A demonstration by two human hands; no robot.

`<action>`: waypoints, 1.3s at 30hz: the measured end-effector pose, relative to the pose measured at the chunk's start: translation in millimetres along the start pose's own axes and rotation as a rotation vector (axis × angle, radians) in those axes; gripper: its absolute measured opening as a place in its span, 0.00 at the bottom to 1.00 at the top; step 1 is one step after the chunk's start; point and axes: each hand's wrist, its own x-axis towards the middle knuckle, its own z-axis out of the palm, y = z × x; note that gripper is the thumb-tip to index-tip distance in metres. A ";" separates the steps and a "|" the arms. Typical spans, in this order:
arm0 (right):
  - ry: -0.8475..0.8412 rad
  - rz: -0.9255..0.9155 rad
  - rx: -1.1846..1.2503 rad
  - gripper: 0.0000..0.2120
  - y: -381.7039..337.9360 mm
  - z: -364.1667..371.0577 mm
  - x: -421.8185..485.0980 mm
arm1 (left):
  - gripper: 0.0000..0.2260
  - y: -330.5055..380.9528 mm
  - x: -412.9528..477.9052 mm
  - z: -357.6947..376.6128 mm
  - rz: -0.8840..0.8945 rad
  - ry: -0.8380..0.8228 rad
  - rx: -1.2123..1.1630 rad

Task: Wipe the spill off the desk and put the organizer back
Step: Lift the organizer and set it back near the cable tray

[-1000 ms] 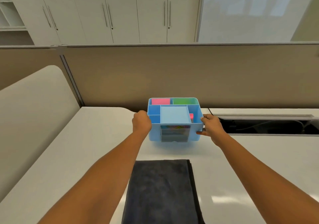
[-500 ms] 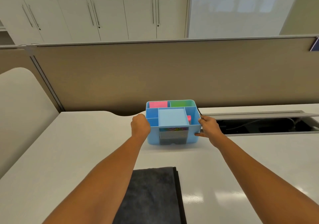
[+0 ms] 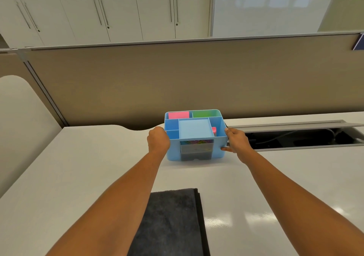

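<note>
A light blue desk organizer (image 3: pixel 194 130) with several compartments stands on the white desk (image 3: pixel 78 169) near the beige partition. Pink and green pads fill its back compartments, and a small drawer sits in its front. My left hand (image 3: pixel 158 141) grips the organizer's left side wall. My right hand (image 3: pixel 236 140) grips its right side wall, thumb on the rim. A folded dark grey towel (image 3: pixel 173 222) lies flat on the desk near me, between my forearms. No spill is visible on the desk surface.
An open cable tray slot (image 3: pixel 295 138) with cords inside runs along the desk's back edge right of the organizer. The beige partition (image 3: pixel 177 78) stands right behind. White cabinets (image 3: pixel 118 9) are beyond it. A curved divider (image 3: pixel 17 117) rises at left.
The view has shifted so the towel sits lower and more to the left in frame. Both hands stay on the organizer's sides, which holds its place near the partition.
</note>
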 end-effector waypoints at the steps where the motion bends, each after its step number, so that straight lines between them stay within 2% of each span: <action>1: 0.002 -0.004 -0.005 0.19 0.8 0.3 -0.3 | 0.12 -0.2 -0.3 0.3 -0.005 0.001 -0.008; 14: 0.009 0.031 -0.005 0.21 3.8 -5.2 -7.1 | 0.15 -8.7 -10.5 1.2 -0.021 -0.045 -0.131; 24: -0.001 -0.112 -0.144 0.23 5.2 -0.1 -26.3 | 0.18 -7.9 -29.8 -6.5 -0.042 -0.099 -0.201; 39: 0.057 -0.141 -0.185 0.21 9.2 -12.2 -6.1 | 0.17 5.7 -21.0 4.5 -0.087 -0.165 -0.267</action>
